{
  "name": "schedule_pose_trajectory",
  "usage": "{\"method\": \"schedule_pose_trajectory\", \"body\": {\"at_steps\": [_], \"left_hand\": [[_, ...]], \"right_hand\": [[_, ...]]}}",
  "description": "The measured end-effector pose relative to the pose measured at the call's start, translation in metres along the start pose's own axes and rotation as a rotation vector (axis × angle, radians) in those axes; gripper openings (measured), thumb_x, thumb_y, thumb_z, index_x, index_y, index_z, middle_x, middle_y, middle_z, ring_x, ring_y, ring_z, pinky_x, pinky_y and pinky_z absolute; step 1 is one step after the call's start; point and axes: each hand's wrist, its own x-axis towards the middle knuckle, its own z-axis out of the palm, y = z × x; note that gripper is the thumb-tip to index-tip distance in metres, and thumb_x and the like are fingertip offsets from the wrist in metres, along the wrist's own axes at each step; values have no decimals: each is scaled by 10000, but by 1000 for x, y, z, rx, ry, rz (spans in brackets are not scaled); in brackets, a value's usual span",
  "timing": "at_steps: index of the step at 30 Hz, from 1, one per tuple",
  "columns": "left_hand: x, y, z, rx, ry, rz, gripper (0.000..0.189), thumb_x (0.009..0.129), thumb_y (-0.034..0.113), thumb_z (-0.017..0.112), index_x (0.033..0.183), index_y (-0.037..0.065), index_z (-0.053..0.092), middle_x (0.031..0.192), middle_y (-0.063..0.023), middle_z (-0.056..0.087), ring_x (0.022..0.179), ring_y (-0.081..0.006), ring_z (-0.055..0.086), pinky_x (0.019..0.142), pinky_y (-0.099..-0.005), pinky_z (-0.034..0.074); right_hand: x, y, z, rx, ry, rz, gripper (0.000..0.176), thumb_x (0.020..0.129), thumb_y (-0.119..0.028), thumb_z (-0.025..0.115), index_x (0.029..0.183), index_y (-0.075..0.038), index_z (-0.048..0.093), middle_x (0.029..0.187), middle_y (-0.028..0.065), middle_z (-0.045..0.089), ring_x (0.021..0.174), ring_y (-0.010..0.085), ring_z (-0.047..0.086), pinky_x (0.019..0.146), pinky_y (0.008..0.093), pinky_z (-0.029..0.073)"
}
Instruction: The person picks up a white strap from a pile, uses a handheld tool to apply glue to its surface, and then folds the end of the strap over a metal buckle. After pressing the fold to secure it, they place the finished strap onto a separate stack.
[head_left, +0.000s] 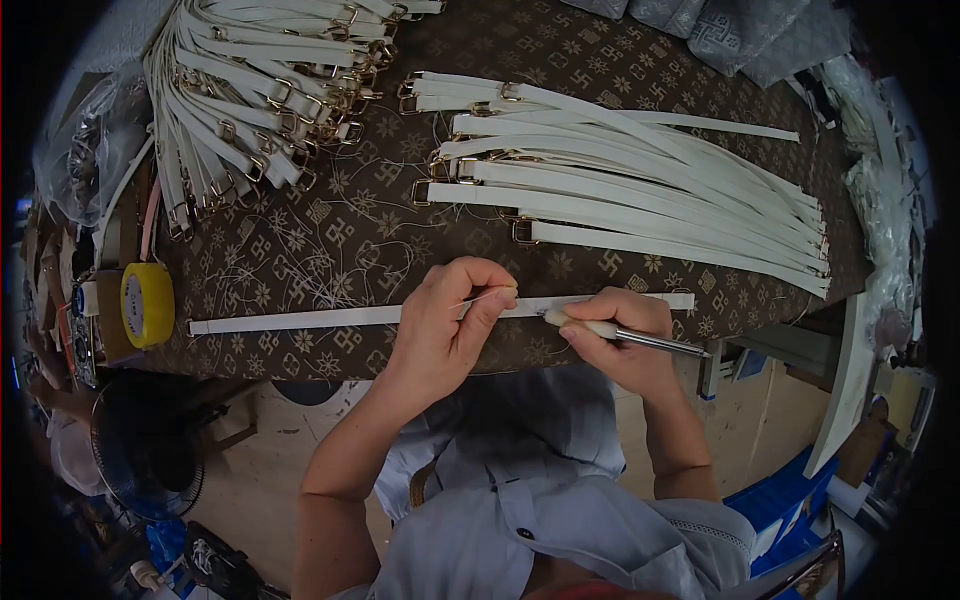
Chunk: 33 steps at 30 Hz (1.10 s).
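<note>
A single white strap [320,318] lies flat along the near side of the patterned brown cloth, passing under both hands. Above it, my left hand [445,325] is closed in a pinch, thumb against forefinger, on a thin pale thread [485,297]. My right hand [630,335] rests by the strap's right part and is wrapped round a pen-like tool [660,342] with a silver shaft and a pale front part. The tool's tip points left toward the strap; whether it touches cannot be made out.
White straps with gold buckles [640,180] lie in a stack behind the hands. A larger buckled bundle [260,90] fills the back left. Loose thread ends [330,265] litter the brown cloth [560,350]. Yellow tape [148,305] stands at the left edge, above a fan [148,445].
</note>
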Motion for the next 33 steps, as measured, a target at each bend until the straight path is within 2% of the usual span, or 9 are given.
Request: {"method": "schedule_pose_trajectory", "body": {"at_steps": [11,14,17,18,20,21,24,31,33], "left_hand": [[-1,-1,-1,-7,3,14,125,895,143,564,959,38,542,808,-52,617,752,-191,575,681,-295,460],[0,1,-7,-304,127,-95,168,892,128,567,1028,33,541,882,-51,609,827,-165,568,745,-276,452],[7,-4,-20,156,598,178,329,833,138,639,1138,52,546,1033,-49,562,952,-171,520,864,-310,387],[4,3,-20,157,594,181,329,833,138,639,1138,52,546,1033,-49,562,952,-171,520,864,-310,387],[-9,20,-17,746,241,320,402,747,173,712,1107,64,572,985,-41,560,907,-203,514,820,-346,368],[-12,23,-8,702,133,365,428,666,222,758,1035,82,593,954,-38,548,868,-222,498,762,-356,343],[-16,35,18,654,-71,289,415,643,268,770,972,93,587,926,-32,538,863,-214,499,749,-354,341],[-25,24,45,799,-74,304,334,659,246,742,916,99,587,858,-21,511,802,-207,494,733,-352,351],[-29,17,43,756,-26,454,266,677,205,725,882,89,600,833,-20,509,774,-202,494,710,-346,371]], "right_hand": [[0,0,-1,22,33,-7,140,724,-52,735,835,-27,653,705,55,646,591,92,599,520,218,453],[-1,-1,-5,77,44,5,129,737,-45,725,838,-13,650,714,62,650,605,83,597,527,216,452],[-1,0,-7,170,85,-7,123,745,-29,711,846,3,647,708,66,643,600,79,588,524,210,446],[-2,1,-7,220,111,-9,124,747,-21,705,851,9,646,696,65,634,588,77,579,516,205,439],[-6,5,-9,267,130,22,125,754,-22,698,862,12,642,688,58,624,571,70,563,502,197,429],[-7,7,-10,314,144,52,127,762,-22,691,872,15,638,681,50,614,555,64,547,487,189,419],[-9,7,-8,490,219,82,130,778,-35,683,889,10,633,678,38,602,531,49,516,460,175,399],[-10,6,-9,511,254,105,140,787,-58,689,893,12,631,687,37,606,525,46,518,452,174,400],[-10,6,-9,499,241,95,142,789,-65,691,896,8,634,676,32,606,520,40,517,448,171,400]]}}
